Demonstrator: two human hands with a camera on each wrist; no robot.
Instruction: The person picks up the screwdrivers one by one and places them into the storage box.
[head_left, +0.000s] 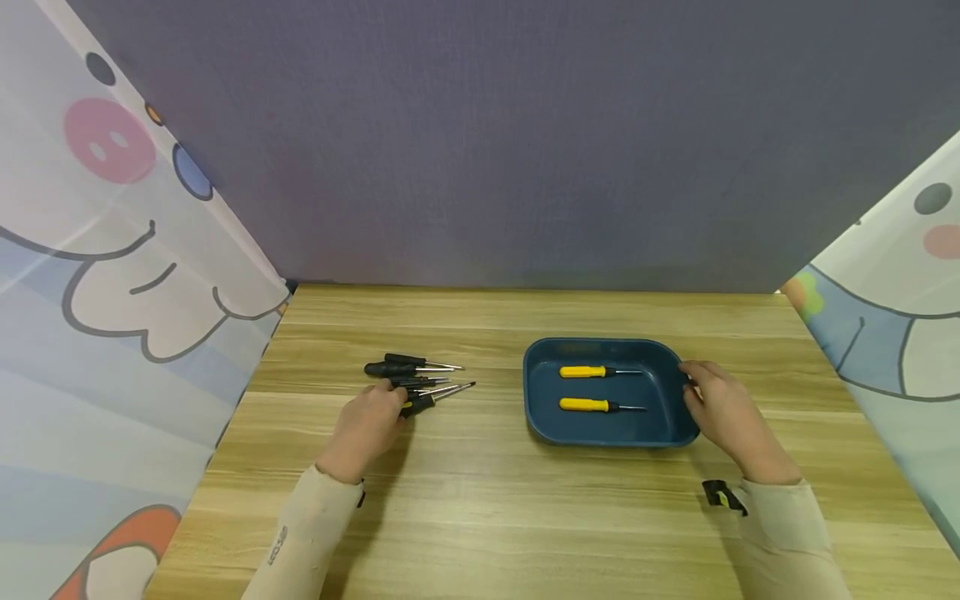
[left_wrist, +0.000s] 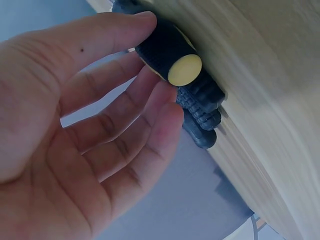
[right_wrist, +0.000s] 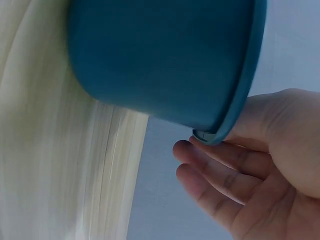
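Observation:
In the head view my left hand point(head_left: 367, 423) is at a cluster of black-handled screwdrivers on the left of the table. It pinches a black screwdriver with a yellow butt end point(left_wrist: 185, 70), thumb on one side of the handle and fingertips on the other. More black screwdrivers point(head_left: 397, 367) lie close beside it, shafts pointing right. My right hand point(head_left: 723, 414) holds the right end of a blue plastic basin point(head_left: 600, 437) by its rim, fingers curled under the lip in the right wrist view. Inside the basin lie two yellow-handled screwdrivers point(head_left: 583, 372), roughly parallel, tips to the right.
A light wood-grain table point(head_left: 480, 517) carries everything. A grey-purple panel point(head_left: 480, 150) stands along its back edge. Cartoon-printed curtains point(head_left: 112, 333) hang at the left and right sides.

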